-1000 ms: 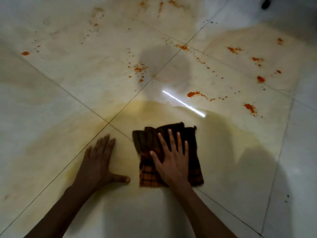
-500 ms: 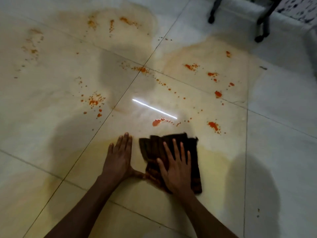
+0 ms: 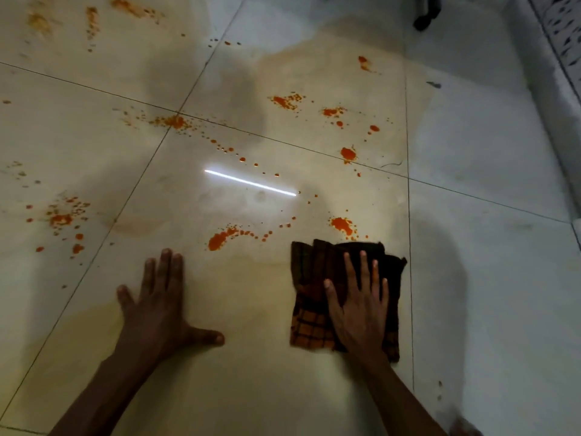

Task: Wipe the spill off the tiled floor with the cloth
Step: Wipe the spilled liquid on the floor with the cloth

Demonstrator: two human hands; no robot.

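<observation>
A dark checked cloth (image 3: 309, 278), folded and stained orange at its near edge, lies flat on the pale tiled floor (image 3: 487, 278). My right hand (image 3: 358, 306) presses flat on the cloth with fingers spread. My left hand (image 3: 157, 303) rests palm down on the bare tile to the left, apart from the cloth. Orange-red spill spots (image 3: 220, 239) lie just beyond both hands, and another blob (image 3: 342, 224) sits right past the cloth's far edge. A yellowish wet film spreads around them.
More orange splatter dots the tiles at the left (image 3: 61, 219) and further back (image 3: 347, 152). A dark furniture foot (image 3: 423, 22) stands at the top right. A patterned wall or step (image 3: 562, 33) borders the right edge. A bright light reflection (image 3: 250, 183) streaks the floor.
My right hand has slid the cloth to the right, away from my left hand, which was touching it. The view has shifted toward the splatter beyond.
</observation>
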